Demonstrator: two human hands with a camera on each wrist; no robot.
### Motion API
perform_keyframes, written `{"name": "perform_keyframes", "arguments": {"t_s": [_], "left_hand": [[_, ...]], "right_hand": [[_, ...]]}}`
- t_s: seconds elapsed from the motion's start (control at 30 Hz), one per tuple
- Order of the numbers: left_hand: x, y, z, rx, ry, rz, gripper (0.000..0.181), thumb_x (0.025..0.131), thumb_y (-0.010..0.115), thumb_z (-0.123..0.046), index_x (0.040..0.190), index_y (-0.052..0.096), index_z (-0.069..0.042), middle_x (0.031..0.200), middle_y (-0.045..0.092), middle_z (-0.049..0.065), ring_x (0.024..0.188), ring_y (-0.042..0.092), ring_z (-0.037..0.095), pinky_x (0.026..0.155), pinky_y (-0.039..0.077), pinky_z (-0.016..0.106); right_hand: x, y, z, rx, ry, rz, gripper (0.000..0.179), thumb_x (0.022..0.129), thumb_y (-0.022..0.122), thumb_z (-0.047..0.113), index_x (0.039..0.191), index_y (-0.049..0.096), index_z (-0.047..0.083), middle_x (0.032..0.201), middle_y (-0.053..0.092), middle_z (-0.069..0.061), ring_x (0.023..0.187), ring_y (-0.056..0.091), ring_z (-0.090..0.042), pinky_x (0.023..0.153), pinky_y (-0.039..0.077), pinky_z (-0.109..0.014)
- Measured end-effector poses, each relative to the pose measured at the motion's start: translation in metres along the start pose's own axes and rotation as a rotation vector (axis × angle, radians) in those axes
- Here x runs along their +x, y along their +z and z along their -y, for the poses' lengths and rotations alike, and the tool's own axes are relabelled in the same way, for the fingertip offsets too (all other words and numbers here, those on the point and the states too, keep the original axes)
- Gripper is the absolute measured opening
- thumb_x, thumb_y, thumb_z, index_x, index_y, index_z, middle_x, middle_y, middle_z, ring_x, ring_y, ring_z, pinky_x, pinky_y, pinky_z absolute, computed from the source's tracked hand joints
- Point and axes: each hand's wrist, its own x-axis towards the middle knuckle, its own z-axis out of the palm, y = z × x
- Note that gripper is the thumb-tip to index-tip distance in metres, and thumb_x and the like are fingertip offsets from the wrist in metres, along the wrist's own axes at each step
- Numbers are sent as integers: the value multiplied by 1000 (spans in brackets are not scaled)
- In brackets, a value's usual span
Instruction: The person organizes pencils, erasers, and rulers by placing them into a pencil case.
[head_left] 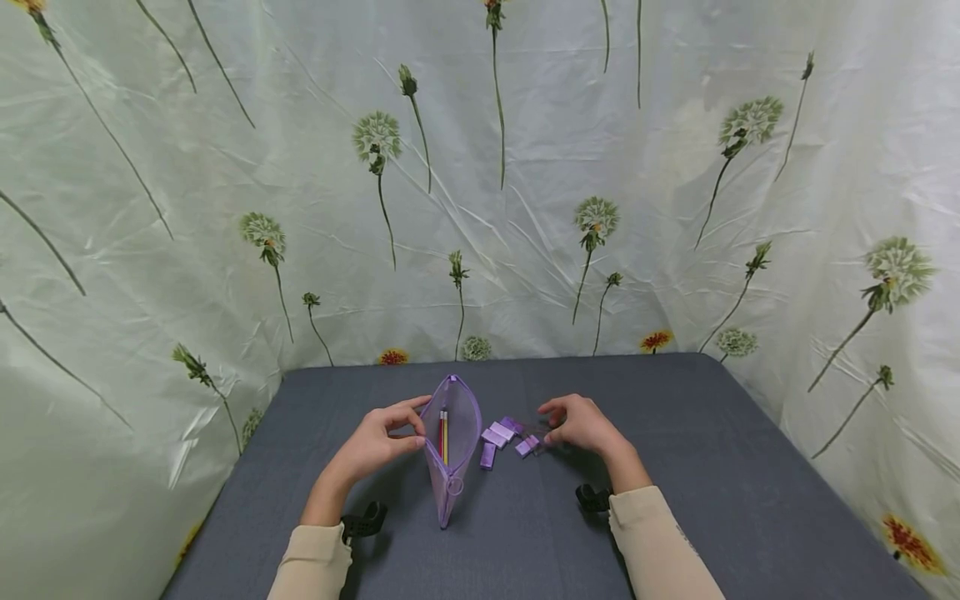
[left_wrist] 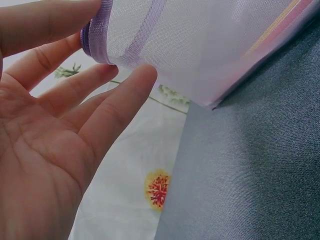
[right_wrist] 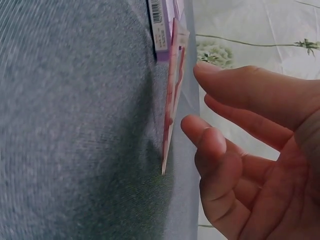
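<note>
My left hand [head_left: 384, 433] pinches the zipped edge of a lilac mesh pencil pouch [head_left: 467, 417], holding its mouth wide. Inside the pouch stand a red and a yellow pencil [head_left: 444, 440]. In the left wrist view the thumb lies over the purple zipper edge [left_wrist: 100, 32], other fingers spread below. My right hand [head_left: 583, 423] hovers with relaxed, bent fingers beside a thin see-through flat piece with red edges [right_wrist: 171, 95], which looks like a set square. A gap shows between it and the fingertips. Several small purple boxes [head_left: 498, 433] lie between pouch and right hand; one bears a barcode [right_wrist: 158, 22].
A dark grey cloth covers the table [head_left: 675, 500]. Behind it hangs a pale curtain [head_left: 525, 275] printed with dandelions. Black straps with camera mounts [head_left: 365, 520] sit on both wrists, close above the table. A ring pull [head_left: 455, 486] hangs from the pouch zipper.
</note>
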Motion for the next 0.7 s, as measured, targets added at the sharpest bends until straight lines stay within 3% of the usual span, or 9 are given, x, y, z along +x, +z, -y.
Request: {"name": "perform_keyframes", "arguments": {"t_s": [0.2,0.53,0.7], "left_hand": [[-1,0,0,-3,-1,-3,16,91,77,-23,91,68,-10,153,45,10,143,39,36,100,43,60],[-1,0,1,-5,4,0,15,91,77,-22,91,68,-11,153,46,9,143,38,35,104,35,66],[0,-1,0,1,13,3,14,92,76,-21,91,68,-9,153,45,10,143,38,37,102,39,64]], "right_hand": [[1,3,-3,-37,11,2,48,75,89,7,120,74,14,96,69,-3,87,62,-17,72,53,-38],[1,6,-7,-77,0,2,42,73,89,4,112,76,12,88,67,-2,78,60,-15,68,52,-36],[1,5,-9,-83,-6,0,36,72,90,5,105,77,11,86,67,-2,78,59,-16,68,50,-36]]}}
